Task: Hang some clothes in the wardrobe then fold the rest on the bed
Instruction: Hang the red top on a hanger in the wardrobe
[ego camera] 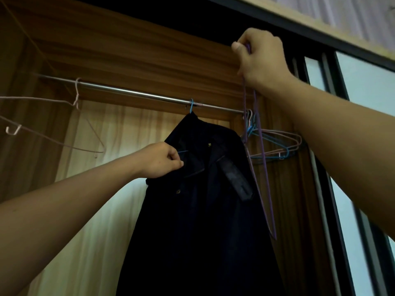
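Left hand (159,160), grip pinching the shoulder of a dark shirt (203,210) hung on a blue hanger (191,105) mid-rail (128,91). Right hand (261,58), grip curled round a purple hanger (268,189) raised at the rail's right end, beside spare hangers (277,142).

Rail (136,94) spans the wardrobe (128,50). On it, left to right: 1 bare hanger (76,97), shirt (203,199) at mid-rail, bunch (284,144) at the right end. Left hand (159,160) grips the shirt's left shoulder. Right hand (260,58), above the rail's right end, holds a loose hanger (265,171) — hanging just right of the shirt, before the bunch.
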`<act>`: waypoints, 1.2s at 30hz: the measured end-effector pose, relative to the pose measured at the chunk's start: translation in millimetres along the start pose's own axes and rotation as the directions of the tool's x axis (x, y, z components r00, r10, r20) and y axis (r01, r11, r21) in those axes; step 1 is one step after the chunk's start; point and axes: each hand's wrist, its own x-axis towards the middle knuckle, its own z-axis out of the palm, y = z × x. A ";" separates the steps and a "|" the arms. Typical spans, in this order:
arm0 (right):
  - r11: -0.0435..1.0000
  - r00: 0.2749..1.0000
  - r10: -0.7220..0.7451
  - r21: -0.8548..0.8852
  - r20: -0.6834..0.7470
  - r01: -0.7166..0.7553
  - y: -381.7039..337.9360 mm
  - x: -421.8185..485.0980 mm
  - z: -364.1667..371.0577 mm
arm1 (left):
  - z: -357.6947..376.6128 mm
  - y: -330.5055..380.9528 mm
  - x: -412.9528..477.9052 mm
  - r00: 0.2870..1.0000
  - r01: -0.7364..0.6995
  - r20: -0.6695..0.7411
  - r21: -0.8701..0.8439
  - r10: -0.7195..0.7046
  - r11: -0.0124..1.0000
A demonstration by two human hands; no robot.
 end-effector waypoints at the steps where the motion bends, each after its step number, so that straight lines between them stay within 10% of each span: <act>1: 1.000 1.000 0.002 -0.006 0.002 -0.002 1.9 -2.5 0.4 | -0.7 -0.9 -1.0 1.000 0.002 0.002 0.004 -0.002 1.000; 9: 0.982 0.962 0.142 -0.153 0.233 -0.108 25.6 -19.9 5.6 | -3.1 -4.6 -5.4 1.000 0.022 0.011 0.016 -0.022 1.000; 27: 0.892 0.953 0.265 -0.413 0.146 -0.185 115.7 -62.8 -47.9 | 73.1 118.2 50.8 0.982 -0.190 -0.082 -0.301 0.173 0.935; 36: 0.868 0.838 0.486 -0.249 0.247 -0.430 114.7 -94.1 -84.7 | 172.1 177.6 86.1 0.955 0.249 0.286 -0.631 -0.077 0.735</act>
